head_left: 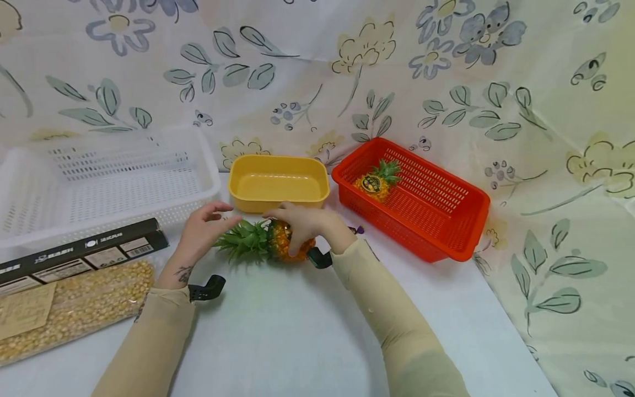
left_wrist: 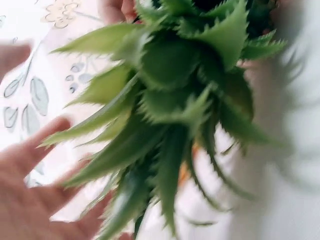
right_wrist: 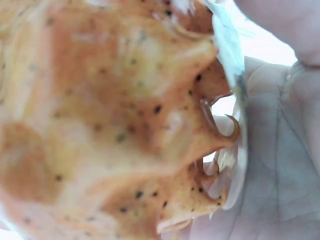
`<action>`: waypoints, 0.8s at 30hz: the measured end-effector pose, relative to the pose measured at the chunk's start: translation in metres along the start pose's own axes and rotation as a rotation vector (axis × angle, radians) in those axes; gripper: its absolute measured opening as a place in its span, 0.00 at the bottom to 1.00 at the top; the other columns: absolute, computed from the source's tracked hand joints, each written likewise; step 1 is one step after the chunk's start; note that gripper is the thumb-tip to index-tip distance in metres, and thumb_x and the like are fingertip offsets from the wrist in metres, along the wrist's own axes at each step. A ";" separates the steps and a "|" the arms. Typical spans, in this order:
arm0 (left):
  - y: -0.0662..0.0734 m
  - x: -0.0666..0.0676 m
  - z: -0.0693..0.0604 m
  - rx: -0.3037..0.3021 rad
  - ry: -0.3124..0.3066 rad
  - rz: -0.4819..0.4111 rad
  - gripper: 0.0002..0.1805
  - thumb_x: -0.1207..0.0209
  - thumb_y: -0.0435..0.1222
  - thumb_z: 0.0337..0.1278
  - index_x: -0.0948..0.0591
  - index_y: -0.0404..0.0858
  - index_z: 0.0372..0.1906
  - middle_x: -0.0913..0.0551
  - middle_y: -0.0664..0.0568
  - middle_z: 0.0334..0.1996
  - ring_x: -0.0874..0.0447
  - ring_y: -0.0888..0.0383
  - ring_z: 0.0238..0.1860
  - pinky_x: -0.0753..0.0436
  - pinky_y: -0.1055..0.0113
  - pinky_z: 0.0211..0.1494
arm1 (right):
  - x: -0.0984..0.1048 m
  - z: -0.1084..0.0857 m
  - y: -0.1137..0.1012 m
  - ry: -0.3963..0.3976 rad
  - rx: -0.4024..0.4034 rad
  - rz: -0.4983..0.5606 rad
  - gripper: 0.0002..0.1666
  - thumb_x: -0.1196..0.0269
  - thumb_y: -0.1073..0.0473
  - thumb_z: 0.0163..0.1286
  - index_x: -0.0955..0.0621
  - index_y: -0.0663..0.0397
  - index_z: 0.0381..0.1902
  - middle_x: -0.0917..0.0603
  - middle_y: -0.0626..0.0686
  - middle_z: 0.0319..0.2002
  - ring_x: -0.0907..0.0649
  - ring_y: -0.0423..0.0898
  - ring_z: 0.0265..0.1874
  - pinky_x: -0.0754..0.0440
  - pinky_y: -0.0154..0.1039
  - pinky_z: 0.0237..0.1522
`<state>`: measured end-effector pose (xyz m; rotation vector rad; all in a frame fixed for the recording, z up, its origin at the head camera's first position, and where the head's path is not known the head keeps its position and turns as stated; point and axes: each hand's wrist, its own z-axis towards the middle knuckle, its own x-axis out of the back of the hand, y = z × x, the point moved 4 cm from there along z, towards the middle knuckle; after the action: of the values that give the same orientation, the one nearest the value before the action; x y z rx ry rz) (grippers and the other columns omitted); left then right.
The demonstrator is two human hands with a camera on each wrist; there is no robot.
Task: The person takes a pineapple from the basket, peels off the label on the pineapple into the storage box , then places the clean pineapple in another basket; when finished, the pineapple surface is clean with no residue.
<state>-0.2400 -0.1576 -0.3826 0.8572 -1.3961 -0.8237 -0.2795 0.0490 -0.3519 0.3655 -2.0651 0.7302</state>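
Note:
A pineapple (head_left: 280,245) lies on its side on the white table, its green crown pointing left. From above, my right hand (head_left: 307,223) grips its orange body, thumb on the near side. In the right wrist view, the dark-specked pineapple skin (right_wrist: 115,110) stands close in front of my palm. My left hand (head_left: 200,229) is held by the tips of the crown, fingers spread and holding nothing. Serrated leaves (left_wrist: 170,100) fill most of the left wrist view, with the left fingers beside them; whether they touch cannot be told.
Behind the pineapple stands a yellow tub (head_left: 278,207). A red basket (head_left: 436,218) at right holds another pineapple (head_left: 375,186) with a black label. At left are a white basket (head_left: 208,165), a long black box (head_left: 144,237) and a bag of corn kernels (head_left: 109,295).

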 end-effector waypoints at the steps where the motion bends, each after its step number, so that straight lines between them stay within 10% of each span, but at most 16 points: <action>1: 0.001 0.000 -0.001 -0.014 -0.058 0.033 0.32 0.41 0.55 0.53 0.28 0.40 0.58 0.33 0.43 0.63 0.37 0.40 0.62 0.31 0.43 0.55 | 0.000 0.000 0.001 0.007 0.007 0.014 0.56 0.26 0.58 0.45 0.42 0.28 0.68 0.42 0.49 0.64 0.33 0.46 0.53 0.23 0.41 0.49; 7: -0.004 -0.008 -0.002 -0.055 -0.213 0.126 0.38 0.37 0.54 0.48 0.31 0.41 0.62 0.37 0.40 0.66 0.38 0.35 0.62 0.32 0.40 0.57 | 0.001 -0.005 0.004 0.071 0.063 0.077 0.59 0.25 0.60 0.44 0.44 0.31 0.70 0.43 0.50 0.64 0.33 0.47 0.54 0.22 0.40 0.48; 24: -0.011 -0.016 0.001 -0.094 -0.224 0.073 0.33 0.31 0.47 0.42 0.27 0.38 0.55 0.26 0.40 0.54 0.33 0.43 0.58 0.34 0.43 0.59 | -0.016 -0.027 0.053 0.280 0.064 0.525 0.55 0.25 0.60 0.43 0.42 0.45 0.67 0.35 0.52 0.63 0.32 0.50 0.58 0.28 0.47 0.58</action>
<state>-0.2412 -0.1486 -0.3996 0.6530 -1.5617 -0.9429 -0.2800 0.1065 -0.3724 -0.2493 -1.8812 1.0912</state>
